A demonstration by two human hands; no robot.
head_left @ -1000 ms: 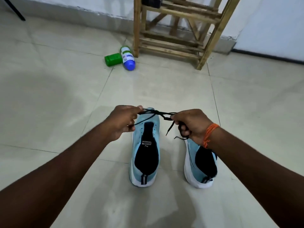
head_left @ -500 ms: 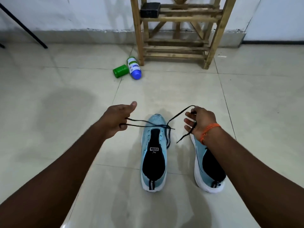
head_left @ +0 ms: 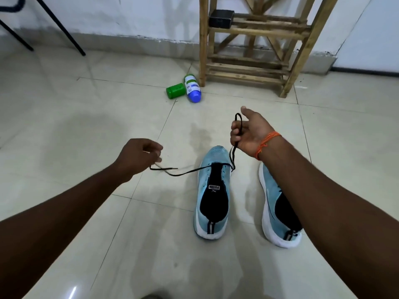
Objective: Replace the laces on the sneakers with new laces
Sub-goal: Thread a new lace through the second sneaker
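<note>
Thin black lace (head_left: 185, 173) runs thru front eyelets of light-blue knit sneaker (head_left: 213, 190), long axis 9-to-3: R hand (head_left: 250, 134) at toe's 1 o'clock has fingers curled round its loop, L hand (head_left: 138, 156) at 9 loosely curled, grip on blurred tip unclear.

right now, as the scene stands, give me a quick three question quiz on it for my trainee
1. True or false: the black lace crosses the middle sneaker at its toe-end eyelets only.
2. Multiple choice: the right hand grips the lace A) as a raised loop, B) flat against the floor, C) by the sneaker's heel tab.
3. Fill in: near the wooden rack lie a blue-capped bottle and a ___ container.
Key: 1 true; 2 A; 3 green.
</note>
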